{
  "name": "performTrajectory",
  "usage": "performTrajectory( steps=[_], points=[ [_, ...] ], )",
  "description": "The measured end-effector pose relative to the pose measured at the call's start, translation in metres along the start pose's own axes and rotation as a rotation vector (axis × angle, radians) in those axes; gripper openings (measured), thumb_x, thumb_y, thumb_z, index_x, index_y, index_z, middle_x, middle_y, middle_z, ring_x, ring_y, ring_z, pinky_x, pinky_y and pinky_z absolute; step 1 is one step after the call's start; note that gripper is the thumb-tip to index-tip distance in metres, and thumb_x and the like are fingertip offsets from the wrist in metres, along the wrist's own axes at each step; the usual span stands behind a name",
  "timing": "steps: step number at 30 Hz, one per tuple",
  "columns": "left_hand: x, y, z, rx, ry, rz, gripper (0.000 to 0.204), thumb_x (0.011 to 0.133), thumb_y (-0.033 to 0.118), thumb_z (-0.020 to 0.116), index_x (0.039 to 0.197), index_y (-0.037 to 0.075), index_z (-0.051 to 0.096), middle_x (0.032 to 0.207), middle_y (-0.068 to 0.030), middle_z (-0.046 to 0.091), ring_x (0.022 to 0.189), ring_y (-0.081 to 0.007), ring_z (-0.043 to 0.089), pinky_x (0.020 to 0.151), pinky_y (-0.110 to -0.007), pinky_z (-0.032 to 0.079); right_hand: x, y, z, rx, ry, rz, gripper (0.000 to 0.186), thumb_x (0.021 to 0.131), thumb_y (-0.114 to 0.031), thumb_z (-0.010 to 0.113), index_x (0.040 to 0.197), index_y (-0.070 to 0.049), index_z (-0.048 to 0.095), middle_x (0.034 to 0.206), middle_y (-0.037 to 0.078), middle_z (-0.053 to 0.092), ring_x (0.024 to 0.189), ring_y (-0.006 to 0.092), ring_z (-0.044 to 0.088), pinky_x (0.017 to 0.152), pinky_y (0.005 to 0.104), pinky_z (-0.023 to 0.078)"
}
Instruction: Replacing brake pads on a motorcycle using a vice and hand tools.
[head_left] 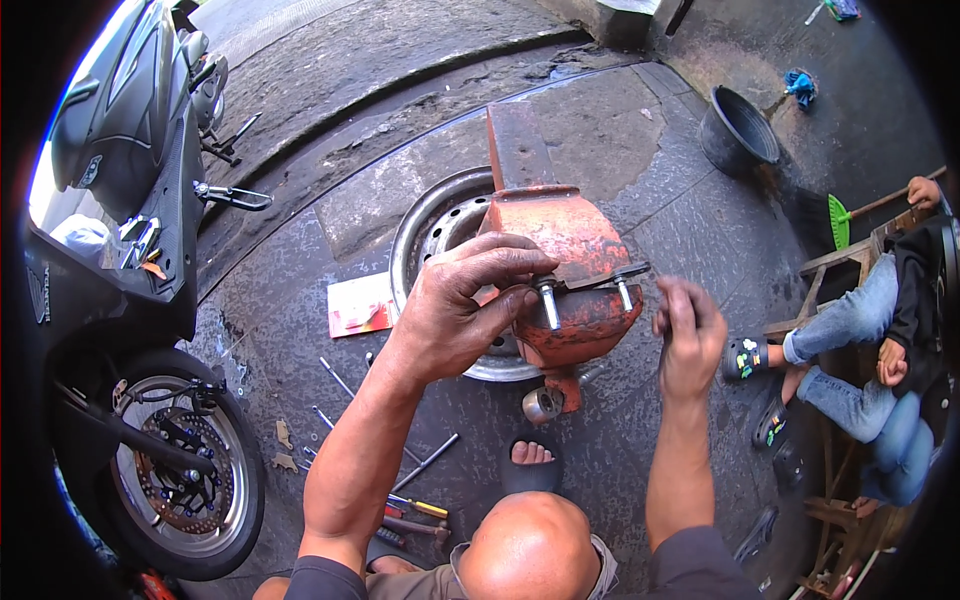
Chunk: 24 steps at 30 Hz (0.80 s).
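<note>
Nearest the camera is the smooth crown of the person's head, at the lower edge, with a dark sleeve and a bare forearm rising on either side. Beyond it a sandalled foot stands on the dark floor; to its left lie a yellow-handled screwdriver, a hammer and thin metal rods. Farther up, the left hand has its thumb and forefinger drawn nearly together at the left end of a dark metal part, just by the first of two bright pins that point down from it. The right hand is off the other end, apart from the part, its fingers loosely curled; whether anything small sits inside them I cannot tell. The part lies along the top of a worn orange-red vise, over the gap between its jaws; how firmly it is gripped there does not show. Under the vise is a steel wheel rim, with a red and white packet just to its left. A dark motorcycle fills the left side. At the right, someone in blue jeans sits on a wooden bench. Farther off are a black bucket, a green broom and a blue cloth.
</note>
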<state>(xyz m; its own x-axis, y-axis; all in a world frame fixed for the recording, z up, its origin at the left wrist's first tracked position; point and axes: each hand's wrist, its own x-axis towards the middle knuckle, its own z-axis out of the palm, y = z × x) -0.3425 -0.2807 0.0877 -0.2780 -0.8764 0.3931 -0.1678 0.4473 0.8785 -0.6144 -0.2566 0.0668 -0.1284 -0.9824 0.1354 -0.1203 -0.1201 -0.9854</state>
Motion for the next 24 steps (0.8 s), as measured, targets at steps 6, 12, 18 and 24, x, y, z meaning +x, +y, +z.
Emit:
performTrajectory(
  steps=[6, 12, 18, 24],
  points=[
    [0.001, 0.001, -0.001, 0.016, 0.005, 0.049, 0.037, 0.079, -0.008, 0.07, 0.113, 0.007, 0.073, 0.111, -0.0125, 0.069, 0.101, -0.0216, 0.068, 0.087, -0.033, 0.054, -0.094, 0.082, 0.009, 0.04, 0.238, 0.276, 0.028, 0.095, -0.013, 0.054, 0.117, 0.001, 0.064, 0.106, 0.008, 0.065, 0.095, 0.0165, 0.061, 0.082, 0.0312, 0.05],
    [-0.004, -0.003, 0.001, 0.0, 0.028, 0.054, 0.038, 0.079, -0.007, 0.072, 0.113, 0.009, 0.073, 0.112, -0.0123, 0.069, 0.105, -0.0233, 0.068, 0.088, -0.035, 0.055, -0.121, 0.139, 0.028, -0.614, -0.022, -0.044, 0.039, 0.087, -0.013, 0.067, 0.122, 0.003, 0.06, 0.134, 0.019, 0.054, 0.125, 0.0379, 0.052, 0.105, 0.0469, 0.04],
    [-0.007, -0.008, 0.006, -0.046, 0.053, 0.041, 0.037, 0.079, -0.007, 0.073, 0.112, 0.01, 0.074, 0.112, -0.0122, 0.069, 0.108, -0.0236, 0.067, 0.091, -0.035, 0.055, -0.116, 0.14, 0.043, -0.602, -0.017, 0.037, 0.049, 0.079, -0.022, 0.079, 0.118, 0.001, 0.061, 0.119, 0.02, 0.062, 0.115, 0.0397, 0.056, 0.1, 0.0467, 0.042],
    [-0.01, -0.011, 0.008, -0.094, 0.083, 0.048, 0.035, 0.08, -0.006, 0.072, 0.112, 0.009, 0.074, 0.113, -0.0119, 0.069, 0.108, -0.0231, 0.067, 0.091, -0.034, 0.055, -0.108, 0.144, 0.04, -0.59, -0.068, -0.019, 0.046, 0.078, -0.021, 0.08, 0.115, -0.001, 0.063, 0.108, 0.017, 0.066, 0.106, 0.0392, 0.058, 0.092, 0.046, 0.044]
  ],
)
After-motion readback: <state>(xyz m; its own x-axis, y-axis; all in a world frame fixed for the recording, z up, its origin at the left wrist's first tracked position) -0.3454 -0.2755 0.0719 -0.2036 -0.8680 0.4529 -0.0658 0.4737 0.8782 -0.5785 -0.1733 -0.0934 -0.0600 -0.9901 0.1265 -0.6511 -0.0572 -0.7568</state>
